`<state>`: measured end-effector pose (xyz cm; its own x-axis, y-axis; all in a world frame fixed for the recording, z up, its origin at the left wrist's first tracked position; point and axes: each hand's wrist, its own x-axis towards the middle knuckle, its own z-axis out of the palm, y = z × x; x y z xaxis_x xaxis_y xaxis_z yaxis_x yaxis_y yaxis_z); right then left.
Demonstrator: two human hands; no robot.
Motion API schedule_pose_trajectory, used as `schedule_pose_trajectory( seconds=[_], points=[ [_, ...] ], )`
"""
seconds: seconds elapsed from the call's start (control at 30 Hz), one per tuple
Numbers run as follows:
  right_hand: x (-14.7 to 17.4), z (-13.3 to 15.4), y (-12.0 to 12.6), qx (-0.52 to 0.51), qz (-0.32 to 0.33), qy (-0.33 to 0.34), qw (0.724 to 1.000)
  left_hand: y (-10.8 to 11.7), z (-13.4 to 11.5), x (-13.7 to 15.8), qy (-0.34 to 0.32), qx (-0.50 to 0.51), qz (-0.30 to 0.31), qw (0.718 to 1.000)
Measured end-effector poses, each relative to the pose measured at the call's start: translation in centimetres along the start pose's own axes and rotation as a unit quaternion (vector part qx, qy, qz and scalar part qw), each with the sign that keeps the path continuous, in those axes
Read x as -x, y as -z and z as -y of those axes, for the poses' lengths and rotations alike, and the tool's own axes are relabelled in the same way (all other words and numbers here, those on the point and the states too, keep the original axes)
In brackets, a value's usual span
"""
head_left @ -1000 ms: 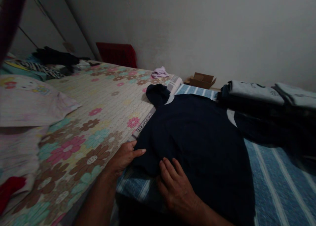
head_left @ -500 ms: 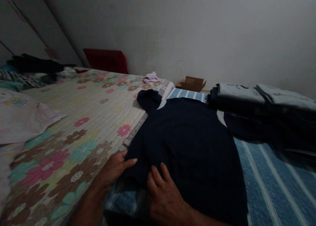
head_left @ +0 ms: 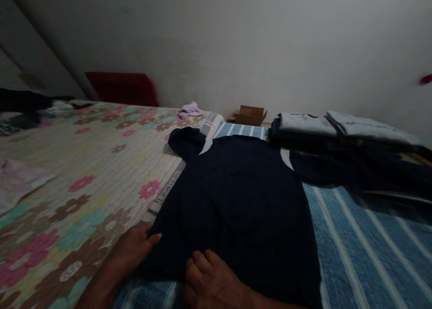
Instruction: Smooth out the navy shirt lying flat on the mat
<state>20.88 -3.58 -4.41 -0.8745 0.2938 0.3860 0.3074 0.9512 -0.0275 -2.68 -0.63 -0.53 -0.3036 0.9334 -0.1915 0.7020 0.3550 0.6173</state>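
A dark navy shirt (head_left: 243, 201) with white patches at the shoulders lies spread out in front of me, its neck end away from me. My left hand (head_left: 131, 250) pinches the shirt's lower left corner between thumb and fingers. Farther right along the bottom hem, my right hand (head_left: 214, 279) has its fingers curled closed on the fabric. The fingertips of the right hand are partly hidden. The left sleeve lies bent out over the flowered cover, and the right sleeve stretches toward the dark clothes at the right.
Under the shirt is a blue striped cloth (head_left: 351, 237), beside a flowered bed cover (head_left: 111, 165). Folded light clothes (head_left: 307, 123) lie stacked on dark ones at the right. A cardboard box (head_left: 249, 115), a lilac cloth (head_left: 190, 110) and a red panel (head_left: 123, 88) are near the wall.
My view has turned to the right. The shirt's lower left corner is drawn out flatter toward me with my left hand, and my right hand's fingers have curled tighter on the hem.
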Motion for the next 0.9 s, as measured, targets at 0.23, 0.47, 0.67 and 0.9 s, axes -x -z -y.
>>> schedule_pose_trajectory(
  seconds=[0.23, 0.47, 0.67, 0.9],
  points=[
    [3.7, -2.7, 4.1, -0.089, -0.026, -0.127, 0.988, -0.7, -5.3, 1.4, -0.068, -0.236, -0.099, 0.964],
    [9.7, -11.2, 7.8, -0.011, 0.034, -0.397, 0.917, -9.9, -9.3, 0.5, -0.233, -0.152, -0.042, 0.960],
    [16.1, -16.7, 8.8, 0.035, 0.080, -0.711, 0.698, -13.0, -6.6, -2.1, -0.234, -0.139, -0.080, 0.959],
    [17.6, -19.5, 7.5, -0.090, 0.027, -0.755, 0.649, -13.5, -6.0, -2.2, -0.236, -0.180, -0.079, 0.952]
  ],
)
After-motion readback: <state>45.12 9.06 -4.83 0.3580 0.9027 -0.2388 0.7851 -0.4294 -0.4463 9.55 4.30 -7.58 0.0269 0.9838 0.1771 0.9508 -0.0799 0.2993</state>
